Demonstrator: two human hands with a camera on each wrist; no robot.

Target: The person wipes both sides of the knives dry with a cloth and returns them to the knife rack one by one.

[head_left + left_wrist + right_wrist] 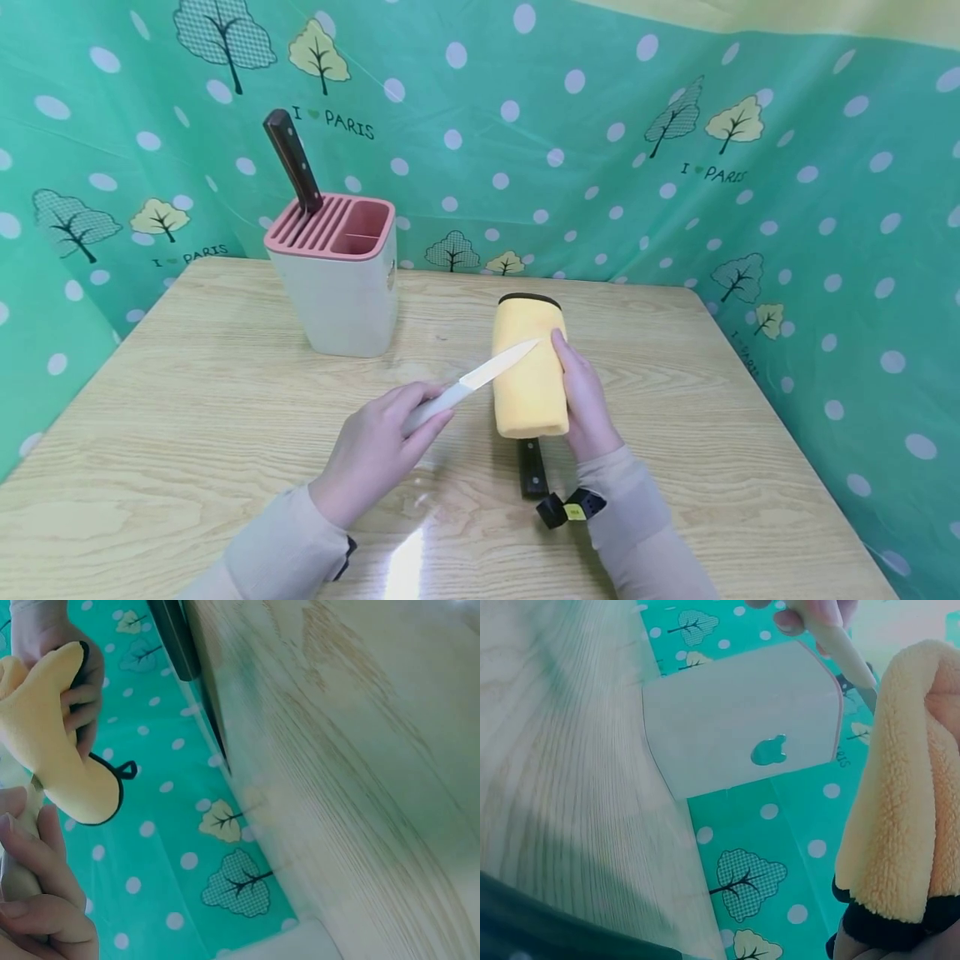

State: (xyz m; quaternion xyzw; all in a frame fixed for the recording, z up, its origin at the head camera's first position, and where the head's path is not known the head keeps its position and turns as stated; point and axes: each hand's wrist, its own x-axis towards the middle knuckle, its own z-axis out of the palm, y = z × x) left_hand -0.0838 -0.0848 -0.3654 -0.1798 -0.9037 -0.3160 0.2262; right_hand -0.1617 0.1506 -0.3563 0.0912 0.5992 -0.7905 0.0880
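Note:
My left hand [375,450] grips a small knife [498,365] by its pale grey handle. The blade points up to the right and overlaps the front of a yellow fleecy towel [531,396]. My right hand [591,408] holds that towel from its right side, thumb along the edge. Folded over, the towel has black trim, and a black hanging loop shows in the left wrist view. Below the towel, the black riveted handle of another knife [532,471] lies on the table; the towel hides the rest of it in the head view.
A white knife block [337,308] with a pink slotted top stands at the back left of the wooden table [187,400]. One dark-handled knife [294,158] sticks up from its slots. A green dotted cloth [600,167] hangs behind and along the sides.

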